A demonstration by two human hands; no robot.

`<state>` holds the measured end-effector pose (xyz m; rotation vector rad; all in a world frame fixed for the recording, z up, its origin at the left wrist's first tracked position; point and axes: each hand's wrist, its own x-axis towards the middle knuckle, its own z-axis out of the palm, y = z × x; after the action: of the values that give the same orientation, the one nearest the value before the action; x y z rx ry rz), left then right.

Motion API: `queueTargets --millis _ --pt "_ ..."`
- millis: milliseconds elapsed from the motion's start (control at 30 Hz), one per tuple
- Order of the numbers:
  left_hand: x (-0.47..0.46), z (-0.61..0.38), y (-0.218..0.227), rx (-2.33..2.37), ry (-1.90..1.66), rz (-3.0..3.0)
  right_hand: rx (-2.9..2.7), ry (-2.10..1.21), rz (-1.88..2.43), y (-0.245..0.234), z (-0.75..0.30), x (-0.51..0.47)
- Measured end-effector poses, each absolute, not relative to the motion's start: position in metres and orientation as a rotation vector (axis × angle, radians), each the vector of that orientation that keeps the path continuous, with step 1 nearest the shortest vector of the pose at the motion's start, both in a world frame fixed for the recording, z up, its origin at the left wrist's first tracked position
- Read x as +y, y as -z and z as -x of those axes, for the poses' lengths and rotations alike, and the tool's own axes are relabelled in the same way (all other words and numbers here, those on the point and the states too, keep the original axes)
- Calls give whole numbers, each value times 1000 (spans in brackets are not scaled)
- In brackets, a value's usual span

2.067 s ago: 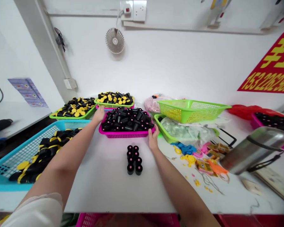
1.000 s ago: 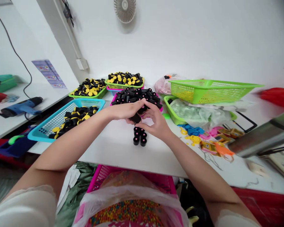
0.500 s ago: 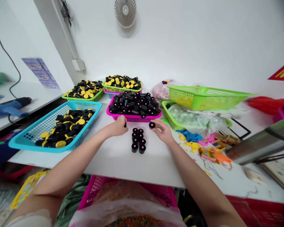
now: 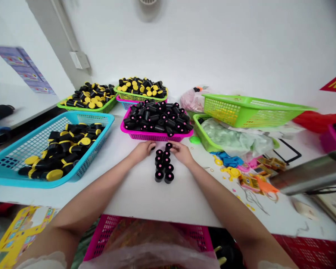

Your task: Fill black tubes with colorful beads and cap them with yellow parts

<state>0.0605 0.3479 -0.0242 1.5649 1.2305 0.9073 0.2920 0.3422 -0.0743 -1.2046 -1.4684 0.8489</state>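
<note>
Two columns of small black cylinders (image 4: 159,175) with pink dots on top stand upright on the white table. At the far end of the right column, my right hand (image 4: 182,153) pinches a black cylinder (image 4: 168,145) with its pink dot facing me. My left hand (image 4: 141,151), left of the columns, is closed round another black cylinder (image 4: 153,148), mostly hidden by the fingers. Just behind both hands, a magenta basket (image 4: 156,136) is heaped with more of these black cylinders.
A blue basket (image 4: 96,149) of black-and-yellow pieces stands left, with green baskets (image 4: 108,106) of the same behind. To the right are a raised green basket (image 4: 240,112), a plastic bag (image 4: 224,136), small toy parts (image 4: 248,181) and a steel flask (image 4: 310,172).
My right hand has moved left, bringing its cylinder to the far end of the right column. My left hand has shifted slightly right, towards the columns. The camera view has tilted down.
</note>
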Motion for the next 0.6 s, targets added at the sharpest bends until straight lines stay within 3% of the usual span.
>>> queueTargets --millis 300,600 --pt "354 -58 38 1066 -862 -1360 -1713 -631 1194 73 -296 336" --pt "351 -61 37 990 -819 -1291 -1737 -800 1166 67 -284 333"
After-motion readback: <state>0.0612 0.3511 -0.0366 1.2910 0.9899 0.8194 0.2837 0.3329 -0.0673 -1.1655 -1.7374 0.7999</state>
